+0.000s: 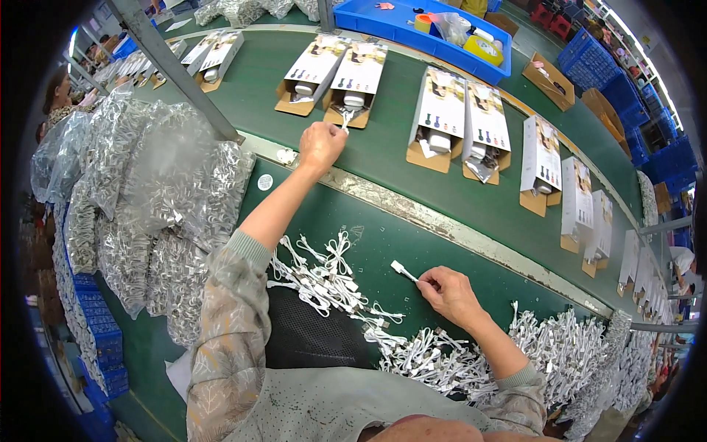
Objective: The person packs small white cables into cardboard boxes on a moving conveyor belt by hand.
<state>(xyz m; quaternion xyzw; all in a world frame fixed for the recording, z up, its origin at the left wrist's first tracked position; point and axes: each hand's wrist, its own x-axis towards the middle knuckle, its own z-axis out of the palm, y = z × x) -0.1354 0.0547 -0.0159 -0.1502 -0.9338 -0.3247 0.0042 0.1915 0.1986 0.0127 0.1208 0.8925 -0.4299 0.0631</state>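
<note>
My left hand (322,147) is closed on a white charging cable (346,118), held at the open end of a white printed box (361,68). A white device and some silvery wrapping show inside that box, whose brown flap hangs toward me. Above the green worktop (353,214), my right hand (448,291) pinches a second bundled white cable (403,270), its plug pointing away to the left. Below my left forearm lies a loose pile of white cables (324,276). A larger heap of cables (434,361) spreads beneath my right hand.
Several open boxes (440,107) stand along the green conveyor belt (258,88), beyond a worn metal rail (398,202). Clear bags of cables (162,184) are stacked at left, beside a slanting metal post (173,66). A blue tray (412,29) with tape rolls sits at the far side.
</note>
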